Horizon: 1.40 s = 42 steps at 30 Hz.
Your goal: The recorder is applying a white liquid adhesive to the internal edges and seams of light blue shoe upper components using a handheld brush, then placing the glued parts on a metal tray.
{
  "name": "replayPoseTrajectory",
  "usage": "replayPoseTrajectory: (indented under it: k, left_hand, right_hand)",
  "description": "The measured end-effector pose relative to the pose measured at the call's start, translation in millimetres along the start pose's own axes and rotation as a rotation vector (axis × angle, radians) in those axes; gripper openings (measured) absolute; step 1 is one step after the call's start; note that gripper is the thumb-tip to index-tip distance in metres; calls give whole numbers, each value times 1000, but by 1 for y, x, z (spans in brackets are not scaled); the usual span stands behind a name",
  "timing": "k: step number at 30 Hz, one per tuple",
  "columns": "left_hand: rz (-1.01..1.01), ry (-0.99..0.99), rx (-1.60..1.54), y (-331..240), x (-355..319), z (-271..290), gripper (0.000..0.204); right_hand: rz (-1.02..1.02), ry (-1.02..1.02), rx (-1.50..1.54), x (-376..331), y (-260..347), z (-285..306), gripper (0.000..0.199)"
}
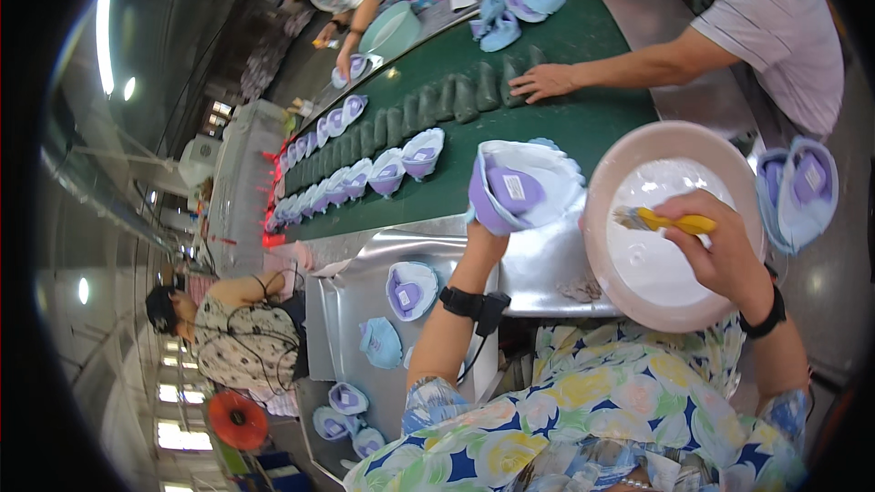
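Shoe upper (524, 187), lilac and blue: held by the left hand (486, 239), fingers mostly hidden, beside a pink basin (638, 140). Yellow-handled brush (670, 220): pinched in the right hand (720, 241) over white liquid (640, 266).

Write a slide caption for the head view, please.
Right hand holds a yellow-handled brush over a round pinkish bowl of white liquid; left hand holds up a pale-blue and purple shoe upper.
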State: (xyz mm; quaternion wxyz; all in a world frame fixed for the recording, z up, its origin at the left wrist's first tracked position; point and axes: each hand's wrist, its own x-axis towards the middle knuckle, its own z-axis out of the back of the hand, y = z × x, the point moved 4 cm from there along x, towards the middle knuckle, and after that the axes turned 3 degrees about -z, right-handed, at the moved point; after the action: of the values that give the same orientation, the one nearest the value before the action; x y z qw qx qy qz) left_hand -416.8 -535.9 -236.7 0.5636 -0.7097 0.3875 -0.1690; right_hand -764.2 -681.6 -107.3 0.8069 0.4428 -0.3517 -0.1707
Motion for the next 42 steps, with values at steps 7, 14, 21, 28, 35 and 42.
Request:
replayPoseTrajectory:
  k: [7, 14, 21, 28, 35, 42]
  left_hand:
    - [-78, -109, -40, -10, 82, 72, 44]
    - [-249, -878, 709, -6, 152, 198, 58]
    - [-618, 601, 1501, 29, 98, 8, 67]
    - [-468, 583, 1542, 18, 114, -18, 53]
    - [-383, 574, 921, -67, 37, -27, 54]
    - [-94, 584, 567, -55, -33, -89, 55]
  right_hand:
    - [-280, 40, 17, -9, -13, -3, 18]
    - [-368, 93, -52, 1, -17, -8, 12]
    - [-470, 77, -149, -6, -47, -7, 14]
    - [-391, 521, -244, -24, -33, -60, 16]
    - [-271, 196, -495, -31, -33, 32, 17]
    - [-20, -204, 15, 1, 15, 62, 18]
